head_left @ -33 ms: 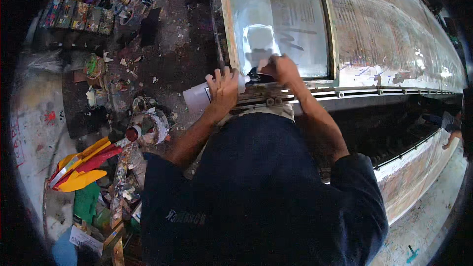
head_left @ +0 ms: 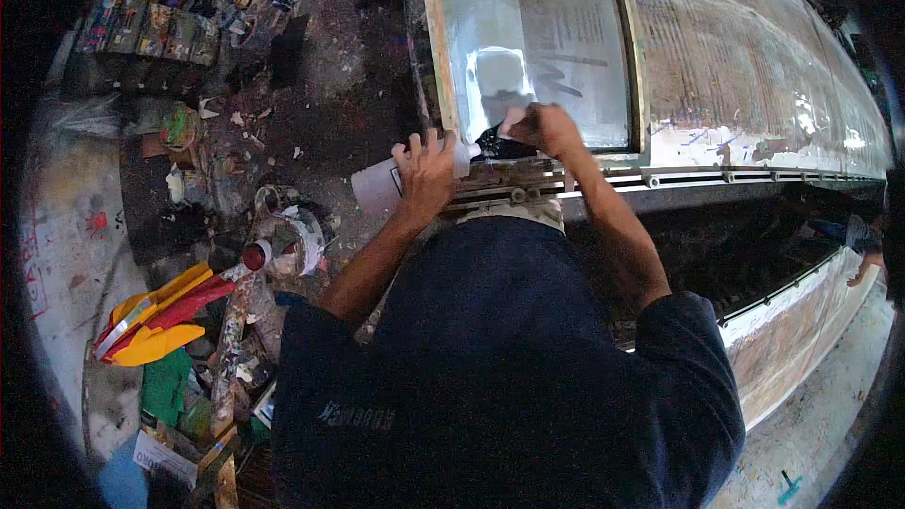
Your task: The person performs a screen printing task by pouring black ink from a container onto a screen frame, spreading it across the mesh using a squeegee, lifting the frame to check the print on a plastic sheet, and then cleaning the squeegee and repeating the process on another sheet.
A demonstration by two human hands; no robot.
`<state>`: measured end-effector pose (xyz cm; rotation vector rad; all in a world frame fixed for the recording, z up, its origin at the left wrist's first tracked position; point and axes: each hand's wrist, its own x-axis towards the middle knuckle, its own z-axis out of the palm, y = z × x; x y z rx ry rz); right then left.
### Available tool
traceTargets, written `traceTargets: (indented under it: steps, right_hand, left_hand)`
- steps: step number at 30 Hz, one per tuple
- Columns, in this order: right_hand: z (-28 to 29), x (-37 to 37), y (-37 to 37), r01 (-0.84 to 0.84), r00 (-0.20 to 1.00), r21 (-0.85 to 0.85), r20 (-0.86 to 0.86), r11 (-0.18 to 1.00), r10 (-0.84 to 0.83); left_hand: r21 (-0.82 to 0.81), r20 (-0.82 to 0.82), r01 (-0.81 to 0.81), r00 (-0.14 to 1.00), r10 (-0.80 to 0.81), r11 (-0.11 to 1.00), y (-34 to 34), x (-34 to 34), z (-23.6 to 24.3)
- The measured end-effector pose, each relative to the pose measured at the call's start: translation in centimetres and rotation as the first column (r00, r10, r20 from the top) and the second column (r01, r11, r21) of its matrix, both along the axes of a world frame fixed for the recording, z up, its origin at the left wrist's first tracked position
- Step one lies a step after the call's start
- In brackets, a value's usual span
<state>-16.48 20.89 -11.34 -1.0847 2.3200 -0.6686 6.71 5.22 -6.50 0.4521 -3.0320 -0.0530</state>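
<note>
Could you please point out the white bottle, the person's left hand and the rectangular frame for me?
White bottle point(head_left: 378, 188): head view, on its body near the base.
Left hand point(head_left: 429, 172): head view, on its back.
Rectangular frame point(head_left: 441, 47): head view, on its left rail.

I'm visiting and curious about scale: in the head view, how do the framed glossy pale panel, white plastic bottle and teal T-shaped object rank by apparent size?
1. Framed panel
2. White bottle, partly covered by the left hand
3. Teal object
</note>
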Motion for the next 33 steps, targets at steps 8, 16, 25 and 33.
traceTargets:
  steps: [8, 16, 25, 33]
  right_hand:
    - [-0.4, 1.3, -0.4, -0.005, 0.999, 0.044, -0.031, 0.999, 0.007]
    - [-1.4, 3.2, -1.4, -0.215, 0.950, -0.037, -0.240, 0.976, 0.200]
    - [1.2, 5.0, -2.2, -0.275, 0.927, 0.075, -0.246, 0.959, 0.285]
    - [1.6, 4.2, -0.7, 0.062, 0.962, -0.017, -0.266, 0.998, -0.064]
  left_hand:
    - [0.584, -0.151, -0.324, 0.857, 0.493, 0.744, -2.3, 4.0, -2.4]
    - [0.719, -0.194, -0.436, 0.621, 0.759, 0.541, -3.3, 9.0, -4.0]
    - [0.646, 0.117, -0.744, 0.320, 0.940, 0.172, -2.0, 15.5, -10.6]
    - [0.631, 0.093, -0.757, 0.294, 0.951, 0.172, 1.4, 21.7, -15.8]
